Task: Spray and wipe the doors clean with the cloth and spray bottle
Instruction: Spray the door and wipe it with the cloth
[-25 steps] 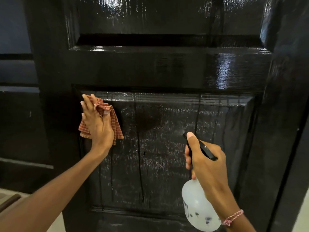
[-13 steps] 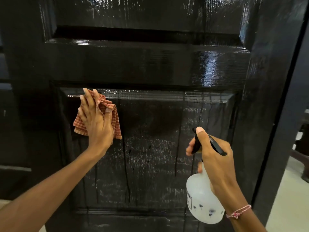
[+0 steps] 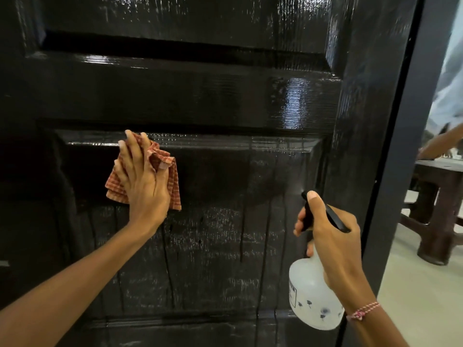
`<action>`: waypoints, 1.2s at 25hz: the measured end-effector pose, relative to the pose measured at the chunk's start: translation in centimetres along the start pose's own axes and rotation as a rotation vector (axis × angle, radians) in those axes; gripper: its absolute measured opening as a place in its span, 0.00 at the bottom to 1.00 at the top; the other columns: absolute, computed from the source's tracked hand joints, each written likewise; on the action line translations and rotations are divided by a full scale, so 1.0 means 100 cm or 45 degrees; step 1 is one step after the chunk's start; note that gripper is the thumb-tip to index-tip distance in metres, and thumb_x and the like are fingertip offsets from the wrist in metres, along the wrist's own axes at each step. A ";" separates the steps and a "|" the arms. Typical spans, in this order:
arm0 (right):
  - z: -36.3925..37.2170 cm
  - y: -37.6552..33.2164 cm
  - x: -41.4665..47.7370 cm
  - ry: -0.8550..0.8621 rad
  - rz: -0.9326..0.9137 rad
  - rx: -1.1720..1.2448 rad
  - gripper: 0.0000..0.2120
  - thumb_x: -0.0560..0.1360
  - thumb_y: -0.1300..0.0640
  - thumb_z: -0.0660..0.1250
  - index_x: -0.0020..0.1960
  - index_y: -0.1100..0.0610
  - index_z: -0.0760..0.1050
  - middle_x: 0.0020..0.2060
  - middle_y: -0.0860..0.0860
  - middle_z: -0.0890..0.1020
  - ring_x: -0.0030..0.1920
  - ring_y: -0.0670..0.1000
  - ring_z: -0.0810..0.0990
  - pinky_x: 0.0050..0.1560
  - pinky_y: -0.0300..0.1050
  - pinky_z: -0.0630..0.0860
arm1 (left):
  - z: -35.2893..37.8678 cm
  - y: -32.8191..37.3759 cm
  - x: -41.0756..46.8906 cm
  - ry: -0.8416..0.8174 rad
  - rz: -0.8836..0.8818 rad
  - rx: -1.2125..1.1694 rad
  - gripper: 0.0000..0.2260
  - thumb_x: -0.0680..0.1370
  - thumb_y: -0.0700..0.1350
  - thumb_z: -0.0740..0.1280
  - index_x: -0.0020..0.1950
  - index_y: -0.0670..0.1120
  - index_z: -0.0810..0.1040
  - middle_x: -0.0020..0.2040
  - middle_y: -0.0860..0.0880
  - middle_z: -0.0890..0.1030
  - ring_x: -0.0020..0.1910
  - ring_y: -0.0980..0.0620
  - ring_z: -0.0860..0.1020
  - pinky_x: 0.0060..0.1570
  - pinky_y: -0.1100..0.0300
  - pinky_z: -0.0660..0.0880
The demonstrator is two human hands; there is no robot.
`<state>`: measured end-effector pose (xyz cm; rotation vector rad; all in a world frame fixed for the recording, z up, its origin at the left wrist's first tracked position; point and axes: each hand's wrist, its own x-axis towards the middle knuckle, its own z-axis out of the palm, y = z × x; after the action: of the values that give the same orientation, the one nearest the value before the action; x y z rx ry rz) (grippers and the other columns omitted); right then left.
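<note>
Door [image 3: 200, 96], black gloss. Its lower panel [image 3: 225, 234] was wet, w/ drips [image 3: 241, 221] running down the middle.

- L hand [image 3: 142, 181]: fingers straight and a bit spread, palm pressing the cloth [image 3: 113, 189] flat against the panel's upper-left corner, just under its top ledge. Thumb lay along a bunched fold; couldn't tell if it pinched it.
- Cloth: red check, crumpled, edges sticking out both sides of the hand.
- R hand [image 3: 330, 241]: wrapped round the neck of the spray bottle [image 3: 310, 296], thumb on top of the black head, fingers curled at the trigger. Bottle was held off the panel's right edge, apart from the surface, nozzle toward it. Bracelet [image 3: 363, 311] on that wrist.
- Wooden bench [image 3: 436, 221] was beyond the panel's right side, past the door edge.

Judgement: wipe stage on this panel, barely begun; most of it unwiped.

Risks:
- Drips reach the panel's bottom ledge and pool or streak if the wipe lags.
- Bunched cloth gives uneven contact, so smears show on the gloss.
- More spray now = more runs.
- Hard push could swing the door.
- A wet grip could let the bottle slip.
</note>
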<state>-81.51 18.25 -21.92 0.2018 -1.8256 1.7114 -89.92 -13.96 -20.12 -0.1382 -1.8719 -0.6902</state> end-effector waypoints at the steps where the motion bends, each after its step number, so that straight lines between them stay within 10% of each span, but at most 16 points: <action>1: -0.001 0.001 0.000 0.011 -0.003 -0.010 0.24 0.83 0.43 0.66 0.36 0.57 0.81 0.30 0.56 0.83 0.31 0.59 0.82 0.25 0.45 0.73 | 0.004 0.004 -0.001 -0.011 0.013 0.010 0.30 0.88 0.58 0.48 0.86 0.51 0.40 0.85 0.49 0.36 0.83 0.48 0.33 0.80 0.41 0.32; 9: -0.007 0.002 0.002 -0.026 -0.022 0.001 0.22 0.83 0.42 0.66 0.39 0.55 0.84 0.36 0.54 0.86 0.40 0.56 0.87 0.27 0.43 0.75 | 0.055 0.064 -0.009 -0.025 0.043 0.269 0.30 0.88 0.57 0.47 0.86 0.48 0.39 0.85 0.46 0.37 0.84 0.46 0.36 0.81 0.40 0.36; 20: -0.006 0.015 0.013 0.018 -0.033 0.040 0.23 0.83 0.42 0.66 0.40 0.58 0.83 0.37 0.56 0.86 0.39 0.73 0.81 0.30 0.49 0.73 | 0.130 0.161 -0.014 -0.356 0.859 0.551 0.30 0.88 0.55 0.49 0.86 0.45 0.46 0.86 0.45 0.44 0.85 0.47 0.42 0.82 0.45 0.44; 30: -0.024 0.054 -0.001 0.079 0.098 0.011 0.24 0.84 0.41 0.66 0.39 0.58 0.83 0.37 0.56 0.86 0.38 0.72 0.80 0.29 0.48 0.73 | 0.139 0.150 -0.021 -0.348 1.138 0.662 0.27 0.88 0.51 0.50 0.86 0.47 0.47 0.86 0.47 0.47 0.85 0.46 0.45 0.82 0.44 0.45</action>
<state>-83.43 21.29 -26.62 0.0824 -1.8021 1.7589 -94.32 6.12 -19.48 -0.6996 -1.9227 0.4424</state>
